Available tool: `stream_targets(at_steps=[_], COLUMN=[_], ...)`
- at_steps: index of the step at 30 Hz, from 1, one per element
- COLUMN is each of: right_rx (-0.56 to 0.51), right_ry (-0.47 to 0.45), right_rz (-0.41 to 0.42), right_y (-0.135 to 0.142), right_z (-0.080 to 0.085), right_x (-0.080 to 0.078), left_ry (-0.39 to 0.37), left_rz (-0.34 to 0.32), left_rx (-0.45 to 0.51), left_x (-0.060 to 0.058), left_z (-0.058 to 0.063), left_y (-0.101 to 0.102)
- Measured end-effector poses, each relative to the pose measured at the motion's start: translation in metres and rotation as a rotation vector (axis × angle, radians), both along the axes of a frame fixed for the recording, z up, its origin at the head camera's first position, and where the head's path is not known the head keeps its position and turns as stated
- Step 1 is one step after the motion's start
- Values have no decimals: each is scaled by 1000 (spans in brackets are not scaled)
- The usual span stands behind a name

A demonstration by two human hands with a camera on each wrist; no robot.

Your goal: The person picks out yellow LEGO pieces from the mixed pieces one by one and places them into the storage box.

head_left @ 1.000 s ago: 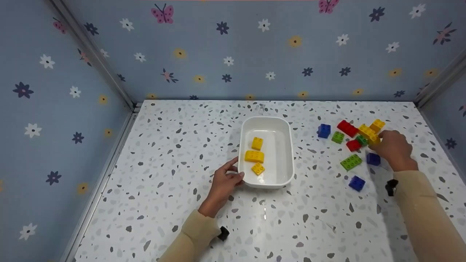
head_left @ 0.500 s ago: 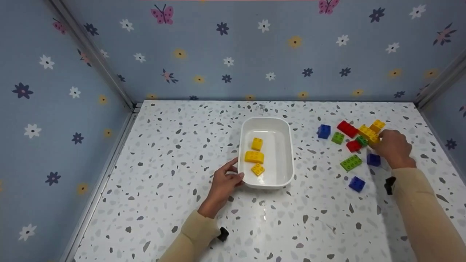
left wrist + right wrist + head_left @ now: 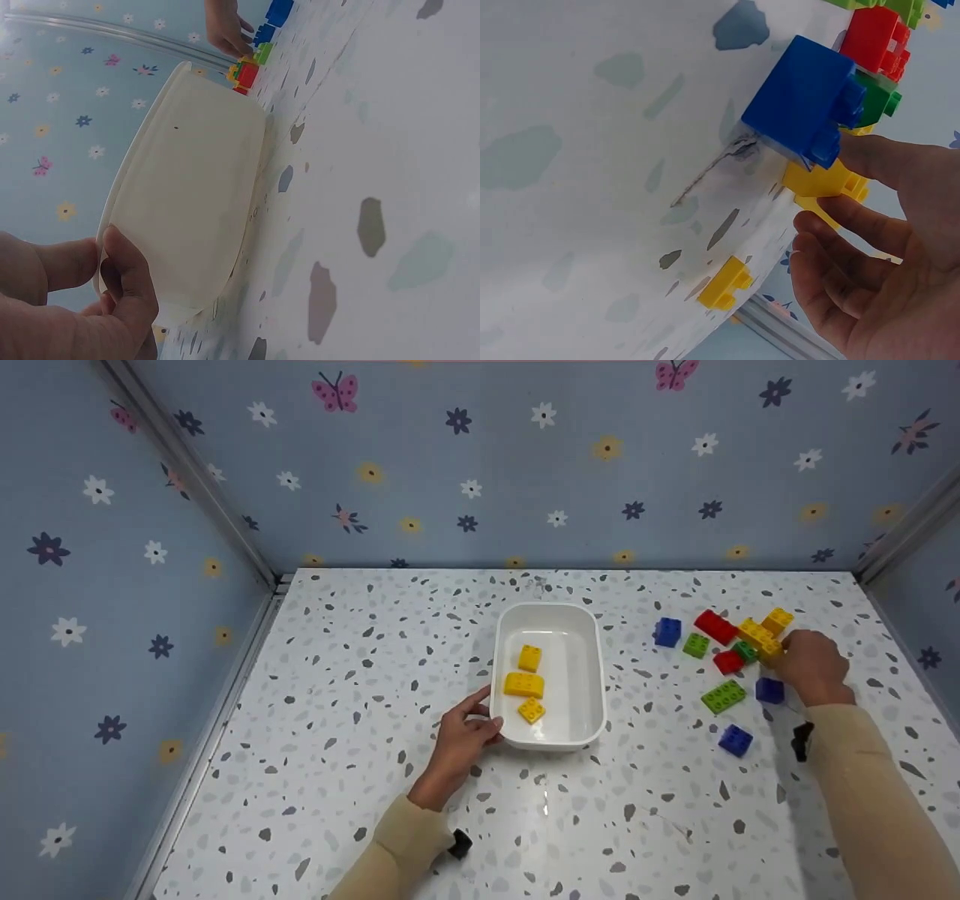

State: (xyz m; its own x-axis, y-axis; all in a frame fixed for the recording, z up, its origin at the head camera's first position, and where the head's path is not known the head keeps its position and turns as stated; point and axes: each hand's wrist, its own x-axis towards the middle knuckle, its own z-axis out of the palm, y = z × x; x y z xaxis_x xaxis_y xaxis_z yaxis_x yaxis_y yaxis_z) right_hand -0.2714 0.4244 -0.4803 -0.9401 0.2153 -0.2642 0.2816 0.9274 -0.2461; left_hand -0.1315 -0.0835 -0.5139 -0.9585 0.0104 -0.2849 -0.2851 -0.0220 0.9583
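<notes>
My left hand (image 3: 463,739) pinches the near left corner of a white plastic tub (image 3: 551,613) by its rim, as the left wrist view also shows. Several yellow building bricks (image 3: 523,684) lie inside the tub. Over at the right, my right hand (image 3: 811,666) holds the near end of a long yellow brick (image 3: 757,636) between thumb and index finger. In the right wrist view a blue brick (image 3: 799,101) partly hides that yellow brick (image 3: 814,180) and the thumb tip. The other fingers (image 3: 832,281) are loosely bent beneath.
Around the right hand lie a red brick (image 3: 716,626), a second yellow brick (image 3: 778,620), a lime green brick (image 3: 723,697) and blue bricks (image 3: 736,740). Another yellow brick (image 3: 726,283) lies apart in the right wrist view. A flowered wall (image 3: 510,465) bounds the speckled table (image 3: 360,675).
</notes>
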Motion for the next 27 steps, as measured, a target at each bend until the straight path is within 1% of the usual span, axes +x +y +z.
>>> stream_targets(at_steps=[4, 7, 13, 17, 21, 27], right_rx=[-39, -54, -1, 2, -11, -20], right_ry=[-6, 10, 68, 102, 139, 224], right_rz=[-22, -30, -12, -5, 20, 97], right_y=[1, 1, -6, -18, -32, -60], right_z=[4, 9, 22, 29, 36, 46], right_x=[3, 5, 3, 2, 2, 3], left_ry=[-2, -3, -14, -16, -13, -20], left_rz=[-6, -6, -4, -3, -3, 9], left_rx=[1, -7, -32, -29, -17, -3], left_x=[0, 0, -1, 0, 0, -2], left_z=[0, -1, 0, 0, 0, -1], left_y=[-1, -1, -1, 0, 0, 0])
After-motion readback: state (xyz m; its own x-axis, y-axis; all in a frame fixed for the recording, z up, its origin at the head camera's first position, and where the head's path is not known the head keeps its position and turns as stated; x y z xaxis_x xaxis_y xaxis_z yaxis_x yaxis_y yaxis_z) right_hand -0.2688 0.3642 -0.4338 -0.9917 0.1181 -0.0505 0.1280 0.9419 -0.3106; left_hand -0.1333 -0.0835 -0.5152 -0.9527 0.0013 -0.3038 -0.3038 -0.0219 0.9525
